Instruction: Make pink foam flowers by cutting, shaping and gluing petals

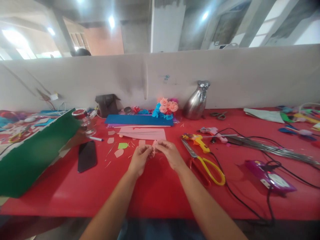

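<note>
Over the middle of the red table, my left hand (pixel 141 156) and my right hand (pixel 170 152) meet fingertip to fingertip. Between them is a small pink flower piece (pixel 155 145), pinched by both hands and partly covered by the fingers. Pink petal-shaped cut-outs (pixel 119 153) and a lime-green one (pixel 123 145) lie left of my left hand among thin trimmings. Just beyond my fingers is a larger pink sheet (pixel 142 133) with lines on it. Right of my right hand rest yellow-handled scissors (pixel 203 163) and a yellow glue gun (pixel 200 142).
A phone (pixel 87 156), a glass jar (pixel 84 122) and a green board (pixel 37 156) stand or lie left. At the back are blue sheets (pixel 138 120), finished flowers (pixel 167 108) and a steel jug (pixel 197 100). Cables, wire stems (pixel 270 148) and a purple power strip (pixel 271 176) occupy the right.
</note>
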A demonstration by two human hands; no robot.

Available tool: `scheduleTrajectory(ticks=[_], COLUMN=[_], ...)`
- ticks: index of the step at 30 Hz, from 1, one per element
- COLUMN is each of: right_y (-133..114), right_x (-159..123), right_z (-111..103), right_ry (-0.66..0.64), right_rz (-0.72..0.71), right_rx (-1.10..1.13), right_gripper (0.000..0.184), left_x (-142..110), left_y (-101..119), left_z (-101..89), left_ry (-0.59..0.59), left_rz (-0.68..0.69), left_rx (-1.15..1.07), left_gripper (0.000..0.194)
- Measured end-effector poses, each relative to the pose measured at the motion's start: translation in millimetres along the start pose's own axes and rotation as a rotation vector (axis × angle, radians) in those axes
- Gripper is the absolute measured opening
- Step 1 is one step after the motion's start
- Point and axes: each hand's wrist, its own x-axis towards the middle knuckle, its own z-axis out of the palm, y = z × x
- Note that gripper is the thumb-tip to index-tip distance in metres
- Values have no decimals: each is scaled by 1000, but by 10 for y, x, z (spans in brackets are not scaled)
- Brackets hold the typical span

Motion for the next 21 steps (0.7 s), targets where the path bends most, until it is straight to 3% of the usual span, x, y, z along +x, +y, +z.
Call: scheduleTrajectory(ticks=[7, 21], right_y=[-17, 14], right_x=[-4, 1], right_z=[4, 17], right_ry=[-10, 33], right_rz=[-1, 43], right_rx=[3, 59], right_gripper=[15, 17], left_x=[-4, 7], left_y=[16, 14], left_z=[6, -3], left_ry=[-1, 41], left_rz=[57, 58], left_rx=[158, 140], left_gripper=[18, 19])
